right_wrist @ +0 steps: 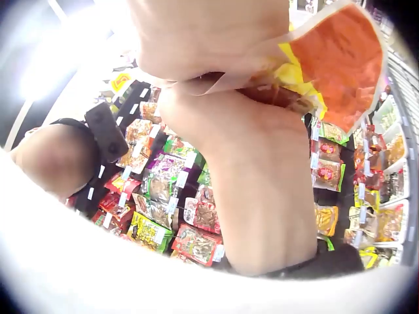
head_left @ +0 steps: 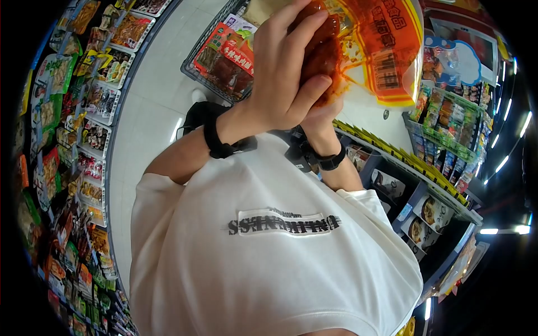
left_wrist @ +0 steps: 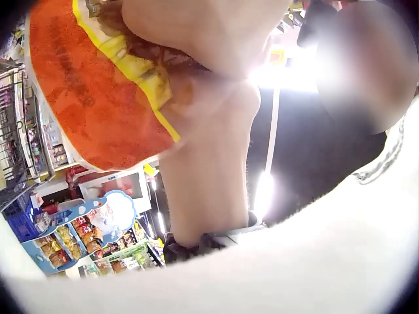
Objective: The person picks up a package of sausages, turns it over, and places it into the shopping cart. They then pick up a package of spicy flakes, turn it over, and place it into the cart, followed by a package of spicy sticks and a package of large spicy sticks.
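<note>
A clear plastic packet (head_left: 392, 47) with an orange and yellow label holds glossy red-brown food that looks like meat. My left hand (head_left: 272, 73) lies over the food end, gripping with the fingers at the top and the thumb lower down. Under that same end is my right hand (head_left: 323, 119), holding the packet from below; most of its fingers are hidden behind the packet and the left hand. The label end sticks out to the right. In the left wrist view, the packet (left_wrist: 91, 98) reaches past both hands, and the right forearm (left_wrist: 206, 176) rises below it.
A dark wire shopping basket (head_left: 204, 88) with a red packet (head_left: 227, 59) stands beyond the left hand. Shelves of packaged food (head_left: 101, 103) line the left side. On the right are a yellow-edged shelf (head_left: 414, 159) and a green rack of snacks (head_left: 448, 120).
</note>
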`<state>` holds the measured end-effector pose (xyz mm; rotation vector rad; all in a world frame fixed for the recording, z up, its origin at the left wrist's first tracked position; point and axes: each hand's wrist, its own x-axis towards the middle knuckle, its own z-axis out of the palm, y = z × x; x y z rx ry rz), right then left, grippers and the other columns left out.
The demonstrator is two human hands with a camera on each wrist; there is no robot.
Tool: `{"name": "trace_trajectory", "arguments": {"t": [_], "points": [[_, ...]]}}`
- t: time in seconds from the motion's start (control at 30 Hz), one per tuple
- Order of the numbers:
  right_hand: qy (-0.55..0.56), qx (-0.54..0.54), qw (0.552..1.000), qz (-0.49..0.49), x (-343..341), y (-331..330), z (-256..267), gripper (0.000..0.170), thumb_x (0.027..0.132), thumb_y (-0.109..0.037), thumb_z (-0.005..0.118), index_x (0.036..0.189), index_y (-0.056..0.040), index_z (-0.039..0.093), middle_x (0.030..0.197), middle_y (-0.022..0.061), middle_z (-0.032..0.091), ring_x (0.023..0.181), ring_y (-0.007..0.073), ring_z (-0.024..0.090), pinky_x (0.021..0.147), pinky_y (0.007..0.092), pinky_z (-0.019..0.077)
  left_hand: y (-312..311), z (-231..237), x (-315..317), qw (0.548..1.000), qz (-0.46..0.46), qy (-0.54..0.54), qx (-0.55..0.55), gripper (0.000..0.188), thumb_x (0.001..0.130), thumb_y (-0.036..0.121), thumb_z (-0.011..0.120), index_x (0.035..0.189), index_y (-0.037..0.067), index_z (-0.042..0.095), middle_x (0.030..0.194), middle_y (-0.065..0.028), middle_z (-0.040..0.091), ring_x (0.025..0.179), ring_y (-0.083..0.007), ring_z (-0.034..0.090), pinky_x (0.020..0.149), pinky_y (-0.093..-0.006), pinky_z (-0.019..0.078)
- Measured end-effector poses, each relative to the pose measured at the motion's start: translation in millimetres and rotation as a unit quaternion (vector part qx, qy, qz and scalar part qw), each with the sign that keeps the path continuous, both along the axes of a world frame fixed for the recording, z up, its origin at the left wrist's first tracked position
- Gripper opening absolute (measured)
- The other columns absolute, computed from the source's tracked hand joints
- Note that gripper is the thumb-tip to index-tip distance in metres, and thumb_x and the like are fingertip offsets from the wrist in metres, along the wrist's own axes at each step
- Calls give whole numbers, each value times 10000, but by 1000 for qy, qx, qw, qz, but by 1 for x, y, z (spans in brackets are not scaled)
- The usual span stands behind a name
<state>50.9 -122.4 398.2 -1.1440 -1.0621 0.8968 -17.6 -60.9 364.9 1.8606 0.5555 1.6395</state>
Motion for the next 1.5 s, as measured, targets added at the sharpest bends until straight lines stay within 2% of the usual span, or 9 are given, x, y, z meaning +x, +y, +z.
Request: {"name": "trace_trajectory", "arguments": {"t": [0.5,0.53,0.6,0.73,0.77,0.83,0.97,1.07,1.5], "points": [[95,2,993,-74,-7,-3,-13,545,1002,-418,284,1423,-72,285,1441,96,353,1319,245,350,1100,351,273,3,9,2,980,-168,-53,-94,553,976,328,368,1388,-36,308,1425,-229,314,1294,-351,331,1082,-432,238],[107,-46,989,-89,-1,3,-17,540,1010,-368,334,1448,-65,246,1447,92,347,1317,217,350,1095,326,271,9,9,5,961,-222,-79,-142,525,984,288,362,1400,-25,299,1433,-204,320,1303,-326,330,1092,-408,238],[84,-71,992,-69,-9,8,-8,582,1003,-359,377,1471,-60,202,1454,102,341,1322,198,339,1094,304,252,15,-26,14,666,-457,-325,-492,479,1009,240,312,1425,6,278,1439,-147,351,1322,-257,346,1105,-344,262],[-320,-93,943,-5,16,-4,-8,523,957,-248,520,1412,-36,375,1444,130,358,1289,204,391,1064,311,294,26,-31,-33,602,-430,-314,-595,473,973,354,414,1320,35,453,1300,-179,495,1168,-255,518,961,-349,427],[-341,-69,938,2,26,-2,-8,520,879,-162,598,1330,36,429,1409,251,377,1286,332,415,1026,343,356,26,-25,-39,584,-448,-316,-599,473,974,353,413,1322,34,449,1301,-177,493,1170,-253,516,963,-348,424],[-253,-62,965,-11,32,-1,-14,536,852,-122,631,1330,19,432,1341,199,462,1221,284,481,1019,351,368,26,-17,-45,556,-472,-320,-604,474,975,350,412,1325,33,443,1303,-174,490,1174,-250,511,968,-346,418],[-235,-32,962,-137,18,3,-16,559,864,-121,629,1347,7,378,1277,111,514,1161,208,515,1010,340,379,23,-15,-51,530,-489,-334,-607,475,978,345,410,1332,29,430,1308,-167,485,1182,-244,500,979,-343,407],[81,-134,988,-4,24,3,-12,633,882,-272,621,1384,-29,324,1303,103,492,1202,206,505,987,331,438,18,-16,-56,511,-492,-352,-610,476,980,342,408,1337,27,420,1311,-162,480,1187,-239,492,987,-340,398],[54,-126,990,-5,40,2,-7,430,923,-187,588,1282,2,444,1156,82,607,1061,144,580,912,273,456,46,10,-43,588,-469,-301,-586,483,989,325,401,1360,17,377,1326,-139,462,1213,-218,458,1021,-329,360]]}}
